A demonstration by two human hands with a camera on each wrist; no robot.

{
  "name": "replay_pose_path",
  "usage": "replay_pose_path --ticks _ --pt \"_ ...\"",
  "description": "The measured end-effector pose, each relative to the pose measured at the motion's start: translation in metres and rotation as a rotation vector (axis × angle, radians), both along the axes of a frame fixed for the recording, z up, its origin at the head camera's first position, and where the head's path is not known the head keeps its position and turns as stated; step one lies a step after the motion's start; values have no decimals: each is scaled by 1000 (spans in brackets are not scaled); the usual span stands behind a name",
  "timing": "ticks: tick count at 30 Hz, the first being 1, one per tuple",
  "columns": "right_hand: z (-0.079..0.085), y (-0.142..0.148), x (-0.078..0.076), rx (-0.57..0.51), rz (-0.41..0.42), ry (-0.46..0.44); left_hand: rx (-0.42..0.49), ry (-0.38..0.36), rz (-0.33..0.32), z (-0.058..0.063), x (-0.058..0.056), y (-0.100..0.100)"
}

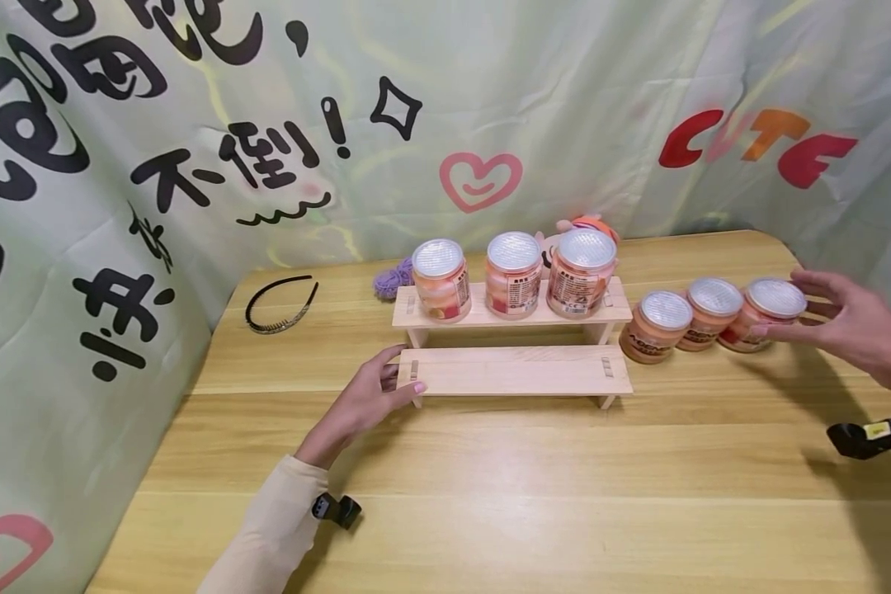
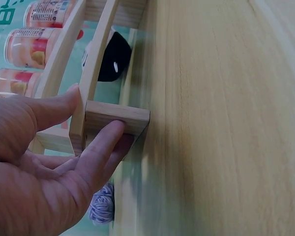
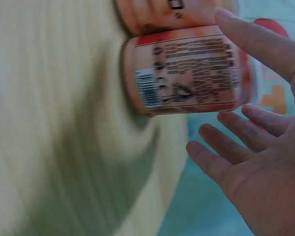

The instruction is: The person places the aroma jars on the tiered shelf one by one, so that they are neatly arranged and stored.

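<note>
A two-step wooden rack (image 1: 516, 371) stands on the table, with three canned-fruit jars (image 1: 514, 276) in a row on its upper step. My left hand (image 1: 367, 394) holds the left end of the lower step, the thumb on the board and the fingers against the side leg (image 2: 120, 115). To the right of the rack, three more jars with silvery lids stand close together on the table. Beside the rightmost jar (image 1: 772, 309) my right hand (image 1: 850, 326) is spread around its far side and front, the thumb (image 3: 258, 42) near the lid and fingers apart.
A black headband (image 1: 280, 307) lies at the back left of the table (image 1: 490, 495). Behind the rack are a purple yarn ball (image 1: 392, 280) and a plush toy (image 1: 594, 224), partly hidden by jars. A printed cloth (image 1: 564, 107) hangs along the back.
</note>
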State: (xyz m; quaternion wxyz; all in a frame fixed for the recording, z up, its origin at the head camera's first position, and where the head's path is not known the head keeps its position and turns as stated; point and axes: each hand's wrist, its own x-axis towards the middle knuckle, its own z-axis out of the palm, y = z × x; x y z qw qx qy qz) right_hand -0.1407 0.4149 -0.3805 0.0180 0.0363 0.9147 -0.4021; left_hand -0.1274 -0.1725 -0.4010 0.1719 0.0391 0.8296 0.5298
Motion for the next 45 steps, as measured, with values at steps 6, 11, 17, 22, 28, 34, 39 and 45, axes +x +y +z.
replay_pose_path --ticks 6,11,17,22,28,34,39,45 --pt "-15 1 -1 -8 2 13 -4 4 5 0 0 2" --pt "-20 -1 -1 -61 2 40 0 11 -2 0 1 3" --pt "-22 -4 -1 -43 -13 41 -8 21 -5 0 1 3" --pt "-23 -6 1 -31 -21 51 -5 20 -9 0 1 2" --pt "-24 -9 10 -47 -22 98 3 3 0 1 2 2" --pt "-24 -16 22 -71 -1 114 24 2 2 2 2 2" --pt "-27 -20 31 14 -21 72 8 4 1 2 1 1" --pt "-31 -23 42 -17 -16 101 1 2 1 1 0 1"
